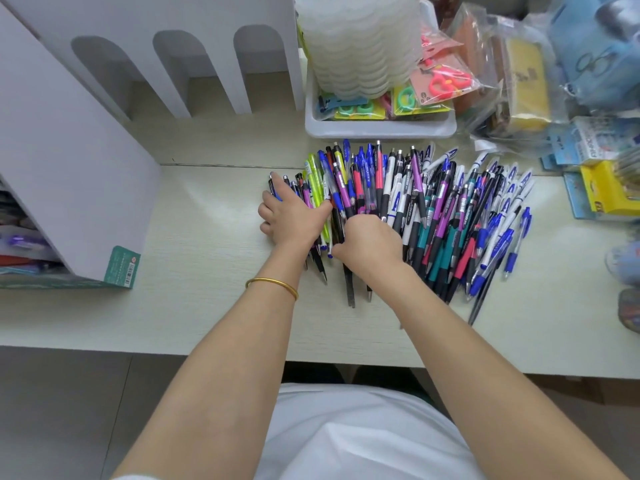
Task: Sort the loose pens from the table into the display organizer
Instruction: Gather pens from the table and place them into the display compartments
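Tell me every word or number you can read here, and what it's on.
"A": large blue letter on the white pens.
Purple pens: white print, blurred.
Green label on the display organizer: barcode and print too small.
Blue packets: blurred.

Pale wood-grain table [207, 237], grey tiled floor [52, 410], soft light
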Demonstrator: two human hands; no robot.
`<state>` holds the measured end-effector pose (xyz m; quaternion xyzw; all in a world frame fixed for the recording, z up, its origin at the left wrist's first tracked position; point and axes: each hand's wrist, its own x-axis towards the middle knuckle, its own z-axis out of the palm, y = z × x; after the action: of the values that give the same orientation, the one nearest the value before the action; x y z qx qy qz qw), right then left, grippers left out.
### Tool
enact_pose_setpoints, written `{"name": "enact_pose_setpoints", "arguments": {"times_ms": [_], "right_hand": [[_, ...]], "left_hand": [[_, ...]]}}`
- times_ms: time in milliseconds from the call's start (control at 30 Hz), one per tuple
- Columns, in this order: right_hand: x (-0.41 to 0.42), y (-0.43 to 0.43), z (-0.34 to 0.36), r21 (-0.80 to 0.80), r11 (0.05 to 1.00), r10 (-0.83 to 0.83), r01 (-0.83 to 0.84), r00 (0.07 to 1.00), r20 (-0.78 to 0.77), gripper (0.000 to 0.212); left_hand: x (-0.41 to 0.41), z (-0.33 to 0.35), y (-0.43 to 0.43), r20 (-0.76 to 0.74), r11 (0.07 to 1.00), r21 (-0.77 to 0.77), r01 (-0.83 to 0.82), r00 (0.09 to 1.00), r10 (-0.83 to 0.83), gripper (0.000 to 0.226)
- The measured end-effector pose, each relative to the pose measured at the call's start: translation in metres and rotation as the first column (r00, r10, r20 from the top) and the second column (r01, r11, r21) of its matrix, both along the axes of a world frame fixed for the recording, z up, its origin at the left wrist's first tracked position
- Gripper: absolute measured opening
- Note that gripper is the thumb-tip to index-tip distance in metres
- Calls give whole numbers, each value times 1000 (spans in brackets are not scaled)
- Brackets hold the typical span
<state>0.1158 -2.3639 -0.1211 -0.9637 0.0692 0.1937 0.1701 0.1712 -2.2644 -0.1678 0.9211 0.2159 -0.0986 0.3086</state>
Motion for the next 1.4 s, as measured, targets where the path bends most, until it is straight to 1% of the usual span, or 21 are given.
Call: {"name": "enact_pose_setpoints", "arguments": {"times_ms": [133, 200, 267, 367, 467, 567, 767, 867, 933, 1000, 1167, 1300, 1400], "right_hand": [[6, -15, 16, 74, 996, -44, 44, 999, -9, 34], [15, -22, 25, 107, 990, -92, 89, 996, 16, 36], [28, -25, 31, 74, 989, -135, 129, 987, 85, 38], [47, -26, 32, -28, 988, -148, 154, 976, 159, 40], [62, -27, 25, -101, 984, -129, 149, 975, 181, 40], [64, -25, 17, -156, 978, -105, 137, 974, 198, 43], [59, -23, 9, -193, 973, -70, 124, 962, 263, 46], [60, -24, 7, -183, 974, -73, 133, 950, 302, 36], [60, -24, 6, -172, 977, -66, 129, 942, 328, 28], [59, -24, 5, -164, 979, -56, 118, 938, 341, 24], [58, -23, 2, -145, 984, -39, 99, 928, 371, 24], [57, -23, 1, -149, 984, -30, 97, 917, 398, 20], [58, -22, -1, -137, 985, -46, 109, 916, 398, 20]], "left_hand": [[-1, 0, 0, -23, 1000, -3, 16, 1000, -16, 107], [-1, 0, 0, -36, 999, -3, 33, 999, -33, 107], [-1, 1, 0, -50, 999, 3, 45, 998, -44, 109], [2, 3, -1, -86, 999, 8, 48, 995, -47, 110], [4, 4, -3, -110, 998, 34, 55, 993, -51, 108], [3, 3, -5, -103, 997, 55, 57, 993, -52, 105], [-1, 0, -7, -66, 994, 94, 54, 997, -48, 92], [-3, -2, -7, -53, 994, 101, 52, 998, -46, 90], [-2, -1, -7, -36, 996, 86, 32, 999, -29, 93], [0, 1, -7, -19, 999, 43, -6, 1000, 7, 98], [0, 5, -11, 45, 997, -60, -44, 998, 47, 103], [3, 8, -13, 54, 992, -114, -58, 996, 65, 109], [3, 9, -12, 48, 983, -155, -99, 993, 107, 113]]}}
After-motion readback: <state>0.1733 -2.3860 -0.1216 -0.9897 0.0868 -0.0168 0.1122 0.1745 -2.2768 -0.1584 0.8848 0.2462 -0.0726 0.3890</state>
